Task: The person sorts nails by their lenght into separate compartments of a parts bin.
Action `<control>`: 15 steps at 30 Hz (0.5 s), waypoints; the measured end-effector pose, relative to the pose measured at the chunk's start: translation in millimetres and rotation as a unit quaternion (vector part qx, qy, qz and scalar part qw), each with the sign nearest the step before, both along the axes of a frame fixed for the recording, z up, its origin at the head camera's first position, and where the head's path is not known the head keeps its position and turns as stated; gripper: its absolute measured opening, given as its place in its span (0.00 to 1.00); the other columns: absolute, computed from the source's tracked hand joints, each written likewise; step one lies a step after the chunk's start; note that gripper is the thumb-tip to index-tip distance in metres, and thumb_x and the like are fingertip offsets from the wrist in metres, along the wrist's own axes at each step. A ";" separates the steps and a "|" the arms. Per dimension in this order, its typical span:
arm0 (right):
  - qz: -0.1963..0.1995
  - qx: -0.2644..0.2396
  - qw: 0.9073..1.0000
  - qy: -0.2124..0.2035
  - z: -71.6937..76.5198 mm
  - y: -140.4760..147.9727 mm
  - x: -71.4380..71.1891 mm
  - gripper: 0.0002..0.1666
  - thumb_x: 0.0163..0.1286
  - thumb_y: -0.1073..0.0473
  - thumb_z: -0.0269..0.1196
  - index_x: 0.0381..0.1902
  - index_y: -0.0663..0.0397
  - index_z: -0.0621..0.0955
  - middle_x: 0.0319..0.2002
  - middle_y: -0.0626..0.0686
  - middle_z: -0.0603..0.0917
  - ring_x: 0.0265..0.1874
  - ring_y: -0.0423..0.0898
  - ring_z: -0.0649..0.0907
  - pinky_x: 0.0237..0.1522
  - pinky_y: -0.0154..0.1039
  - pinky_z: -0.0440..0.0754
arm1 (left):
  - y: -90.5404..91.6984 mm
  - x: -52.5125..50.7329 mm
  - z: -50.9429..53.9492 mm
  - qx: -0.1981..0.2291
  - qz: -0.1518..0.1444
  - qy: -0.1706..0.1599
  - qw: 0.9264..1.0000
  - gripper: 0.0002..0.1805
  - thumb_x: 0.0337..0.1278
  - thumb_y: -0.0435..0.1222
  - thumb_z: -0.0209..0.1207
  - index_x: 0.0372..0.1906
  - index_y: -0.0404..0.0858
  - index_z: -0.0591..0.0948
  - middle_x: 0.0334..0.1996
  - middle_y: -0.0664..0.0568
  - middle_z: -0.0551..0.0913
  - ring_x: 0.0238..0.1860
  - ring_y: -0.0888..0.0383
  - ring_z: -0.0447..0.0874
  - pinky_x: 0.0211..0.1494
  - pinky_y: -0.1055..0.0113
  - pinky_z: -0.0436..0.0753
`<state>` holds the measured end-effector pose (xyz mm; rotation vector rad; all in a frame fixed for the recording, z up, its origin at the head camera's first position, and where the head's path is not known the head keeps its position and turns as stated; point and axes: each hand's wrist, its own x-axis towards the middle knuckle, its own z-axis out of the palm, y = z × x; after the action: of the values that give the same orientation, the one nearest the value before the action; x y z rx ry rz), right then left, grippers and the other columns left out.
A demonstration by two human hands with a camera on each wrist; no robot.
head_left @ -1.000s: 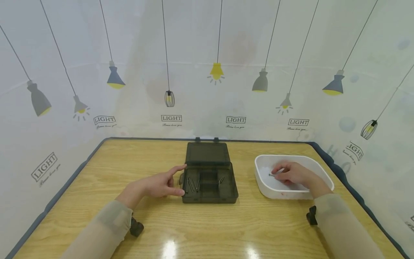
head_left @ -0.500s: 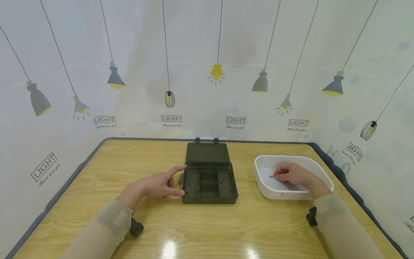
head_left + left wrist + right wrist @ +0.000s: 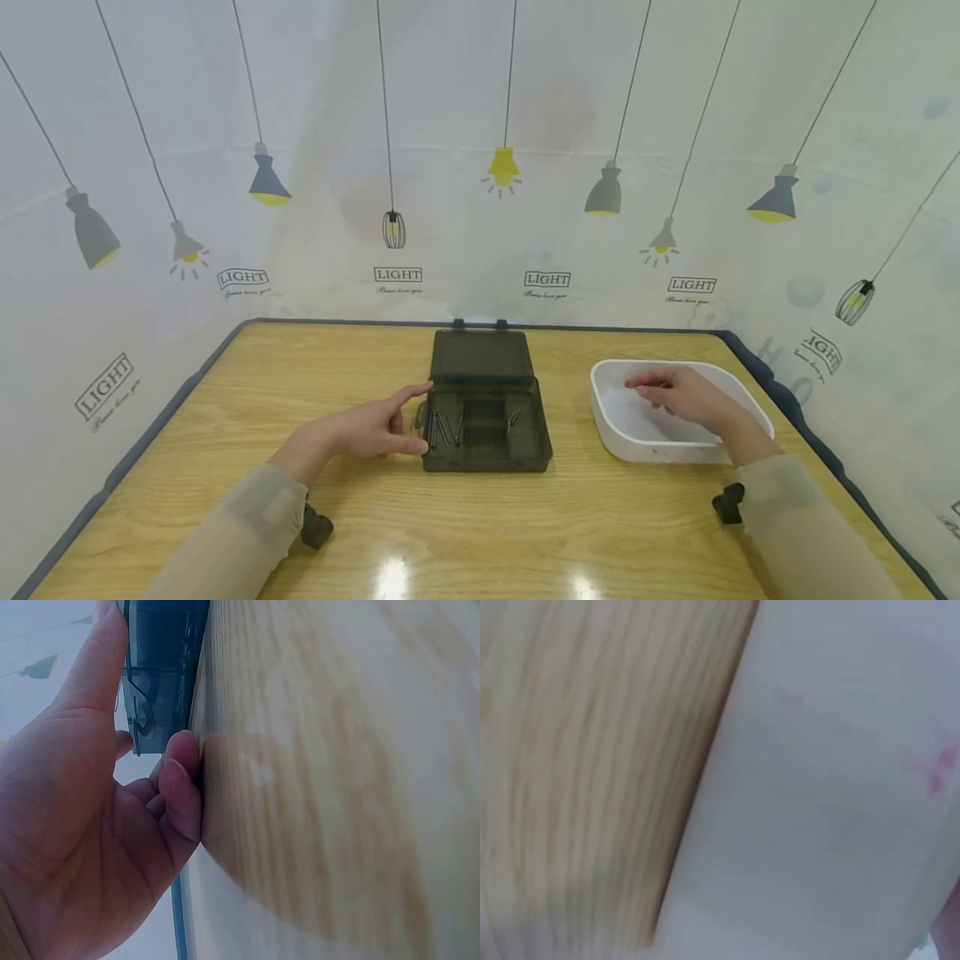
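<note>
An organizer box [image 3: 487, 458] of dark see-through plastic lies with its lid [image 3: 482, 354] raised at the back. Several long screws [image 3: 442, 429] lie in its left compartment, and shorter screws [image 3: 513, 417] in the right one. At the box's left side my left hand [image 3: 367, 427] rests, index finger at the back corner and thumb at the front corner. Its other fingers bend on the table in the left wrist view. Over the white tray [image 3: 622, 448], my right hand [image 3: 686, 396] pinches a small screw, now mostly hidden by the fingertips.
The wooden table [image 3: 480, 533] meets a printed wall covering [image 3: 480, 250] on its far and side edges. Bare tabletop lies between box and tray. Mostly the tray's outer wall [image 3: 817, 810] fills the right wrist view.
My right hand has risen from the tray floor and tilted, with the pinched screw now hardly visible. The left hand and the box have stayed put.
</note>
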<state>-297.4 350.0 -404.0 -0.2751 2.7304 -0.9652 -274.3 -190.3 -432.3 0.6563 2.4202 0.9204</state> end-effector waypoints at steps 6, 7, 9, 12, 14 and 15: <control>0.007 -0.045 0.999 0.015 6.6 -17.5 4.8 0.22 0.89 0.49 0.59 0.68 0.57 0.82 0.53 0.59 0.86 0.44 0.48 0.82 0.43 0.40 0.80 | 0.1 1.0 0.4 -0.001 0.000 0.000 1.000 0.58 0.70 0.59 0.70 0.92 0.61 0.45 0.36 0.47 0.83 0.33 0.53 0.82 0.43 0.57 0.82; 0.010 -0.055 0.998 0.017 7.5 -20.7 5.8 0.22 0.89 0.50 0.58 0.67 0.59 0.81 0.53 0.60 0.85 0.43 0.48 0.82 0.42 0.40 0.80 | 0.1 1.1 0.5 -0.001 0.000 0.000 1.000 0.58 0.70 0.59 0.70 0.92 0.61 0.45 0.36 0.47 0.83 0.33 0.53 0.82 0.43 0.57 0.81; 0.015 -0.072 0.997 0.020 8.8 -27.1 7.5 0.21 0.89 0.52 0.58 0.66 0.61 0.80 0.51 0.60 0.85 0.41 0.47 0.81 0.39 0.39 0.80 | 0.0 1.4 0.8 -0.002 0.000 0.001 1.000 0.58 0.70 0.59 0.70 0.92 0.61 0.45 0.36 0.47 0.83 0.33 0.53 0.82 0.43 0.57 0.82; 0.017 -0.096 0.995 0.023 12.0 -37.8 10.0 0.19 0.88 0.53 0.59 0.63 0.63 0.79 0.51 0.60 0.87 0.39 0.46 0.81 0.37 0.37 0.80 | 0.1 1.6 1.2 -0.002 0.000 0.001 1.000 0.58 0.70 0.59 0.70 0.92 0.60 0.45 0.35 0.47 0.83 0.33 0.53 0.82 0.43 0.57 0.82; 0.018 -0.109 0.994 0.026 15.1 -45.3 12.0 0.18 0.87 0.54 0.61 0.62 0.64 0.79 0.50 0.60 0.88 0.38 0.45 0.82 0.36 0.37 0.80 | 0.3 1.9 1.8 -0.003 0.000 0.001 1.000 0.58 0.70 0.59 0.70 0.92 0.60 0.45 0.35 0.47 0.83 0.33 0.53 0.82 0.42 0.57 0.81; 0.020 -0.115 0.993 0.028 16.5 -48.9 12.7 0.18 0.87 0.55 0.61 0.62 0.64 0.78 0.50 0.61 0.88 0.37 0.45 0.82 0.35 0.37 0.80 | 0.4 2.1 2.2 -0.002 0.000 0.001 1.000 0.58 0.70 0.59 0.70 0.92 0.59 0.45 0.35 0.47 0.83 0.33 0.53 0.82 0.42 0.57 0.81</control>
<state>-284.7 301.0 -387.5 -0.4004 2.6522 -1.2808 -272.3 -189.9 -430.1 0.6548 2.4237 0.9143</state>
